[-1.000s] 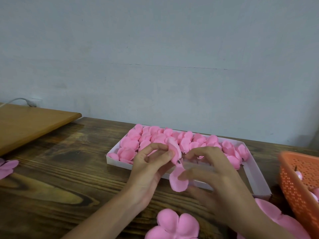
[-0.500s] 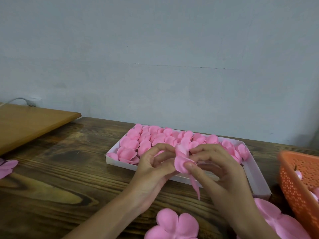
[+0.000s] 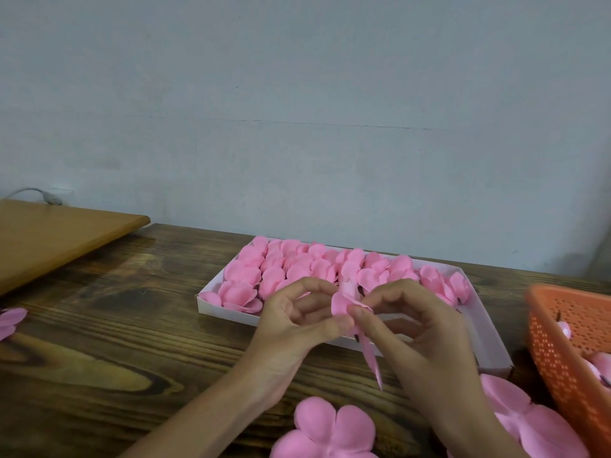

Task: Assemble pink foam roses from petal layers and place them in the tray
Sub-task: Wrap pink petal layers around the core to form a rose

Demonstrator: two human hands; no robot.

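Observation:
Both hands meet over the near edge of a white tray (image 3: 492, 345) filled with several pink foam roses (image 3: 291, 269). My left hand (image 3: 291, 328) and my right hand (image 3: 426, 335) pinch a small pink rose (image 3: 344, 299) between thumbs and fingertips, with one petal (image 3: 372, 361) hanging down edge-on below it. A flat pink petal layer (image 3: 327, 431) lies on the table in front of my wrists. More petal layers (image 3: 529, 421) lie under my right forearm.
An orange mesh basket (image 3: 562, 342) with pink pieces stands at the right edge. A light wooden board (image 3: 59, 236) lies at the back left with a cable behind it. Another pink petal layer (image 3: 10, 322) shows at the left edge. A grey wall backs the dark wooden table (image 3: 115, 342).
The hanging petal, flat-faced a second ago, has turned edge-on and been drawn up against the rose. My right-hand fingers have curled in closer to my left hand.

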